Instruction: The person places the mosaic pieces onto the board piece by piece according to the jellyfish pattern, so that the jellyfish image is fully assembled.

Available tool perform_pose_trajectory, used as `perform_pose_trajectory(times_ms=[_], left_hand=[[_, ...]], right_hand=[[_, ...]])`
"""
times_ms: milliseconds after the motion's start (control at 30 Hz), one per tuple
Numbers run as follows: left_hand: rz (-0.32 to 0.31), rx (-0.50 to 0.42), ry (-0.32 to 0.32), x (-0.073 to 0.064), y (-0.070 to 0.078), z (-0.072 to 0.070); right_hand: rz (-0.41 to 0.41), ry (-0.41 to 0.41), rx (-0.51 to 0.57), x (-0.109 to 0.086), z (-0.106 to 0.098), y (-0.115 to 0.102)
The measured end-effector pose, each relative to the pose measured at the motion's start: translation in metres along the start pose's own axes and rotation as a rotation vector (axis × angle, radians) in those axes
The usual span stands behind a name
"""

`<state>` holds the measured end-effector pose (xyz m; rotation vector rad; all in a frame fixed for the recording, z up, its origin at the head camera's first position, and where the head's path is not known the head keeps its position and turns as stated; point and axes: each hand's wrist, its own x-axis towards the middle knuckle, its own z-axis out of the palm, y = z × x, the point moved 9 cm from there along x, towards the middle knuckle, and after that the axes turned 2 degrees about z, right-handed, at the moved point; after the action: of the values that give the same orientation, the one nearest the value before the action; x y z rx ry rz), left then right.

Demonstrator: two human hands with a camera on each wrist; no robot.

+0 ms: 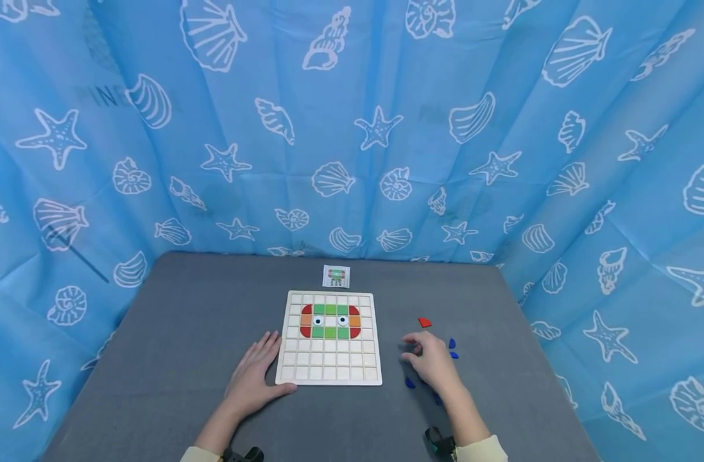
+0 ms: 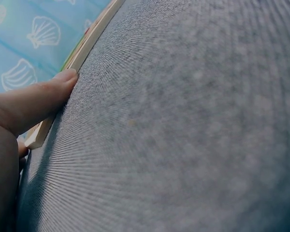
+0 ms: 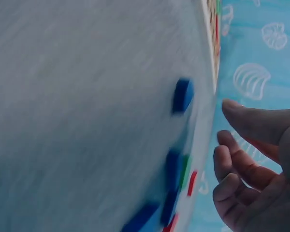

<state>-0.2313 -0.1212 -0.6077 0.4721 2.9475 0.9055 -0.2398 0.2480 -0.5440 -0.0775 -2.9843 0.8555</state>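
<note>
Gray table (image 1: 172,308), gridded board (image 1: 332,359), picture card (image 1: 336,276) beyond it, red pieces (image 3: 192,183), green piece (image 3: 185,171), blue pieces (image 1: 410,383)

Head view looks forward, down; 2 close wrist views share the board (image 1: 330,359)

Can see a pale square wooden grid board (image 1: 330,360) lying flat on the grey table (image 1: 213,308), near rows plain wood, far rows filled with a round-cornered block: red corner tiles (image 1: 355,333), green tiles (image 1: 330,333) along top and bottom, orange tiles (image 1: 306,320) at the sides, two white eye tiles (image 1: 343,321) with black dots between. Can also see, loose on the table right of the board, a red quarter-round piece (image 1: 424,322) and, nearer, several curved-edged dark blue pieces (image 1: 409,383), plus a green piece (image 3: 184,171) just beside blue ones in the right wrist view.
</note>
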Motion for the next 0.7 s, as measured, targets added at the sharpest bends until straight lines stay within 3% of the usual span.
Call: perform_pose_trajectory(times_ms=[267, 700], left_hand=[[0.005, 0.009, -0.001, 0.001, 0.001, 0.002], [0.011, 0.005, 0.013, 0.000, 0.001, 0.001]], right_hand=[[0.066, -0.079, -0.063, -0.009, -0.005, 0.029], [0.068, -0.087, -0.051, -0.008, -0.008, 0.039]])
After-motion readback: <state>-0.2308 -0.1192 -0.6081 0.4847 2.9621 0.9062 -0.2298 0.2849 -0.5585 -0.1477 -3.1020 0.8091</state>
